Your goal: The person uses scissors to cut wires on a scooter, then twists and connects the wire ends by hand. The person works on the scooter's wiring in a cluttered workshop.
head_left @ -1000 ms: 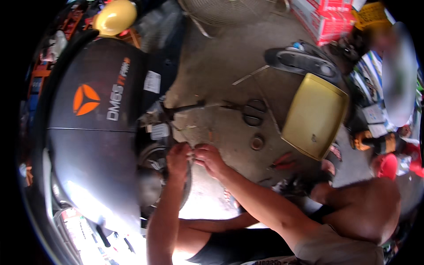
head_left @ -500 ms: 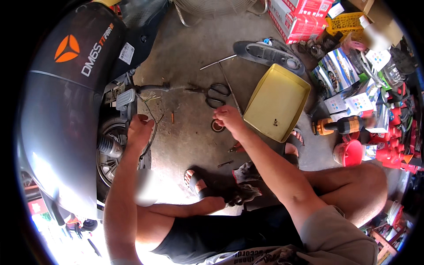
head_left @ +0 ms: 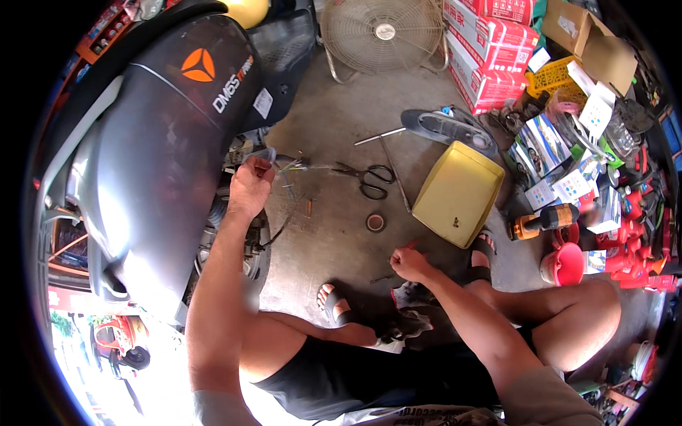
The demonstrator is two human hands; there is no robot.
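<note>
At the left, my left hand (head_left: 251, 188) is closed at the dark scooter's (head_left: 177, 135) side, fingers bent round thin wires (head_left: 293, 167) that come out beside the fingertips. A black wire (head_left: 283, 226) hangs below them, next to the partly hidden wheel (head_left: 257, 259). My right hand (head_left: 410, 264) is low over the floor, fingers curled. A reddish handle (head_left: 415, 246) shows beside it; whether the fingers hold it is hidden. Black-handled scissors (head_left: 373, 182) and a roll of dark tape (head_left: 375, 223) lie on the floor between the hands and farther off.
Right of the scissors are a T-shaped metal rod (head_left: 396, 174) and a yellow tray (head_left: 462, 192). A grey cover (head_left: 447, 130), fan (head_left: 383, 35) and red boxes (head_left: 490, 57) stand beyond. An orange-black power tool (head_left: 543, 220) and red bucket (head_left: 565, 264) sit right.
My right hand has moved back toward me, from beside the tape to the reddish handle. My left hand has shifted up to the wire ends. The whole view has tilted and shows more at the far side.
</note>
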